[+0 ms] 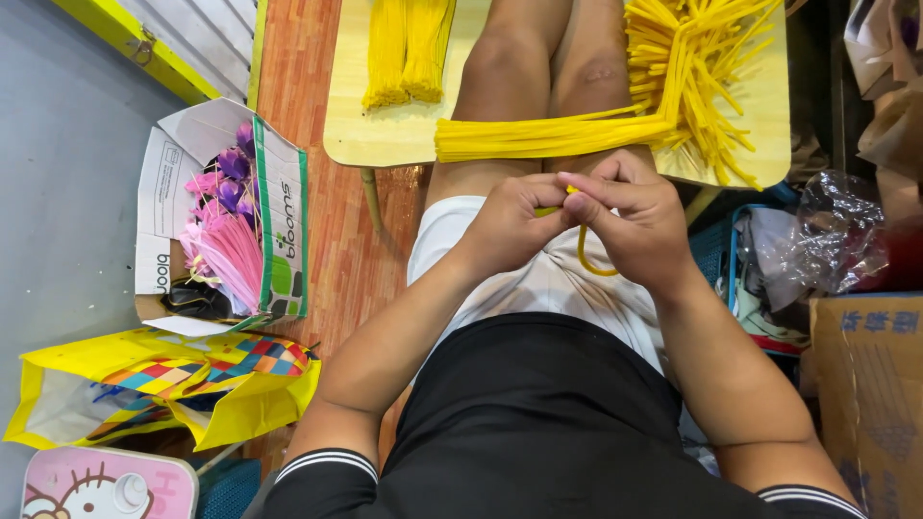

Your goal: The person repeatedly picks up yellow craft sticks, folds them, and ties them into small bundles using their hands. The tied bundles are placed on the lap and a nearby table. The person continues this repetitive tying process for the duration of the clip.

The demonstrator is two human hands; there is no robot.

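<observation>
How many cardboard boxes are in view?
2: an open white cardboard box holding pink and purple stems on the floor at left, and a brown cardboard box at the right edge. Others may be hidden.

Showing fuzzy, matt yellow pipe cleaners (553, 136) lying on a smooth pale wooden table (385, 135); glossy crinkled plastic bag (832, 231) glinting nearby.

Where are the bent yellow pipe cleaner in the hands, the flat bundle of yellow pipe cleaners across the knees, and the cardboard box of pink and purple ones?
bent yellow pipe cleaner (584, 258), head view, its hanging loop.
flat bundle of yellow pipe cleaners (538, 137), head view, its middle.
cardboard box (281, 226), head view, its right wall.
</observation>
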